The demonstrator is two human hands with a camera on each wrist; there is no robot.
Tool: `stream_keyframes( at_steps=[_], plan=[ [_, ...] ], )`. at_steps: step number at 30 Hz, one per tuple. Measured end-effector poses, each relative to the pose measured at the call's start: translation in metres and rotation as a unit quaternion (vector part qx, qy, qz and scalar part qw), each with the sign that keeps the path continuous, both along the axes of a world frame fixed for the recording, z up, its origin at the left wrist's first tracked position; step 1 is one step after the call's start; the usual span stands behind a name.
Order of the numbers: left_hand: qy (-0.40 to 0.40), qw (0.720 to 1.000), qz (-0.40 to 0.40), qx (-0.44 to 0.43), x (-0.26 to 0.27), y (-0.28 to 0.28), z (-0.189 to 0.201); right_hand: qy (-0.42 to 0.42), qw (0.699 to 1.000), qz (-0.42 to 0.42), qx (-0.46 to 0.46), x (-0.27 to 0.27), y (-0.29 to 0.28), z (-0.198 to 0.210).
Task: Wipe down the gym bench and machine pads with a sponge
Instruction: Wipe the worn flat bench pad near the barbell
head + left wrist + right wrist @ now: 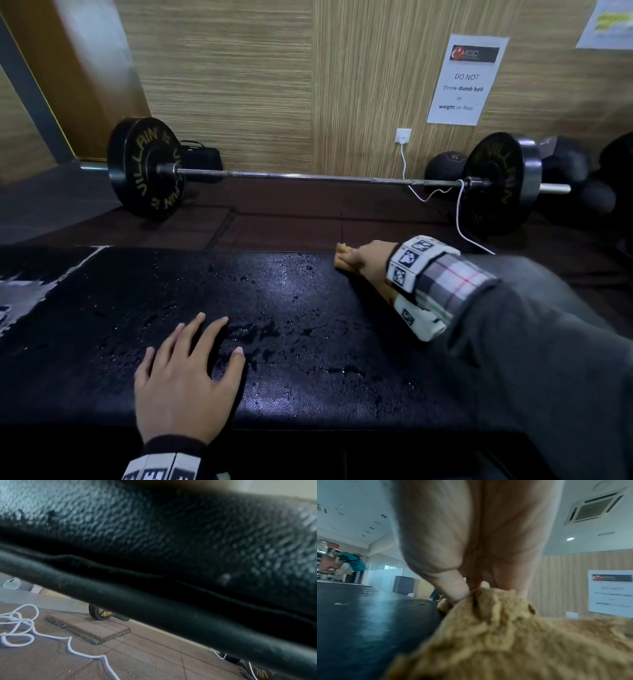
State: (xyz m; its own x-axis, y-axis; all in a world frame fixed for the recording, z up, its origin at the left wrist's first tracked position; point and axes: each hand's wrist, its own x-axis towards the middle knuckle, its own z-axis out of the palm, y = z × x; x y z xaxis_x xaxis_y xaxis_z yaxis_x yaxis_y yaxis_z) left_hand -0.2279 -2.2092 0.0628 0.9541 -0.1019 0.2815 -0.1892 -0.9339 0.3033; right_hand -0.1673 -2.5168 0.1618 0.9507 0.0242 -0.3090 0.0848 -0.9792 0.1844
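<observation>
- left hand (186, 378) lies flat on the near side of the black bench pad (301, 329), fingers straight and spread, holding nothing.
- water droplets (301, 329) bead across the middle of the pad.
- right hand (371, 262) grips a tan sponge (342, 257) at the pad's far edge, right of centre.
- beyond it, a barbell (308, 177) lies along the far wall.

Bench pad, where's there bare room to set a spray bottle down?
On the bench pad, the wet middle between the left hand and the right hand gripping the sponge is free. The peeling left end is free too.
</observation>
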Motion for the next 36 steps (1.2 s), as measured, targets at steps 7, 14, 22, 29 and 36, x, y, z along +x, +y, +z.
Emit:
stream_keyframes(
  at_steps=[7, 14, 22, 29, 36],
  plan=[
    [-0.002, 1.0, 0.0, -0.001, -0.001, 0.001, 0.0, 0.017, 0.983, 0.105, 0.149, -0.044, 0.009, -0.018],
    [-0.002, 1.0, 0.004, -0.006, 0.0, 0.0, 0.0, 0.02, 0.992, -0.005, 0.126, -0.052, -0.042, -0.011],
    [-0.004, 1.0, 0.005, -0.006, -0.001, -0.001, 0.001, 0.006, 1.0, 0.005, 0.021, -0.007, 0.016, -0.01],
    [-0.005, 1.0, 0.005, -0.014, -0.001, 0.0, 0.0, 0.032, 0.982, 0.114, 0.148, -0.074, 0.012, -0.017],
    [-0.014, 1.0, 0.009, -0.018, 0.0, -0.001, -0.001, 0.044, 0.996, -0.027, 0.072, -0.083, -0.027, -0.007]
  ],
)
